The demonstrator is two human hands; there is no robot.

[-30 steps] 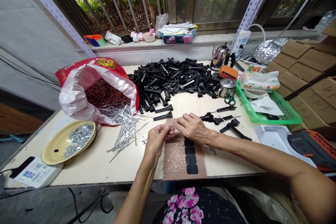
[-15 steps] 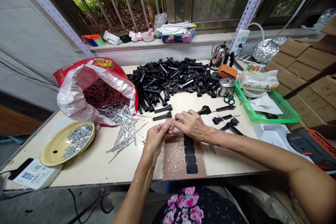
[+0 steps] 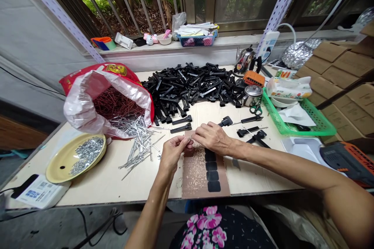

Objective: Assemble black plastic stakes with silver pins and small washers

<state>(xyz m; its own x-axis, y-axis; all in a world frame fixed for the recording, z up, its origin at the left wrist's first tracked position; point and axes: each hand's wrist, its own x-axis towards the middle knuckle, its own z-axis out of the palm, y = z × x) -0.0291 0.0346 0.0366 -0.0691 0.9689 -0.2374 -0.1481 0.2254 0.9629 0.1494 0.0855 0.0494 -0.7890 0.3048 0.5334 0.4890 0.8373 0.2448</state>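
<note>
My left hand (image 3: 174, 151) is closed in a pinch, thumb against fingers, over the left edge of a brown board (image 3: 194, 181). My right hand (image 3: 212, 138) meets it fingertip to fingertip, also pinching. Something tiny and pale shows between them, too small to name. Down the board's right side runs a column of black rounded square pads (image 3: 212, 166); the left part of its surface is worn and speckled. Just beyond my hands lie two black plastic parts (image 3: 181, 127). Loose silver rods (image 3: 140, 147) are scattered left of my left hand.
A red and white sack (image 3: 84, 93) spills rods on the left, near a yellow dish (image 3: 52, 165) of small metal pieces. Black plastic parts (image 3: 189, 85) are heaped at the back. On the right are a green basket (image 3: 324, 126), scissors (image 3: 255, 110), a kettle (image 3: 244, 62) and cardboard boxes (image 3: 339, 89).
Both hands stay together over the board, still pinching, with only slight finger movement. The whole view has shifted very slightly.
</note>
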